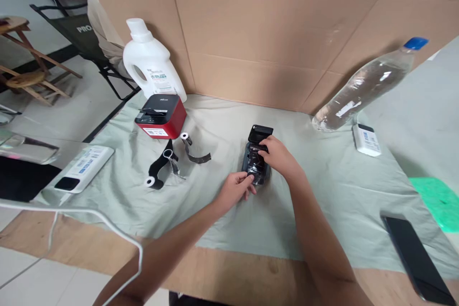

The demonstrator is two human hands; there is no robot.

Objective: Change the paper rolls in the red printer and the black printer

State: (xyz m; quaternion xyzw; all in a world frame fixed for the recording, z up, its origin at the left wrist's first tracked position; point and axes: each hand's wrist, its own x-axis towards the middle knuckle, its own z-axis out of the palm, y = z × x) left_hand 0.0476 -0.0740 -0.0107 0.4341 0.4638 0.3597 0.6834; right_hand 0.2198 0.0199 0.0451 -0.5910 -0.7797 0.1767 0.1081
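A small black device with an open lid (256, 155) sits on the pale green cloth (322, 201) near the middle. My right hand (278, 155) rests on top of it, fingers curled round its upper part. My left hand (234, 189) pinches the shiny black film at the device's near end. Left of it lie loose black ribbon spools with white cores (168, 162).
A red and black label printer (161, 115) and a white jug (150, 62) stand at the back left. A clear water bottle (366, 86) leans on the cardboard wall. There is a white box (366, 139), a white power strip (83, 168), a dark phone (416, 258) and a white cable (107, 224).
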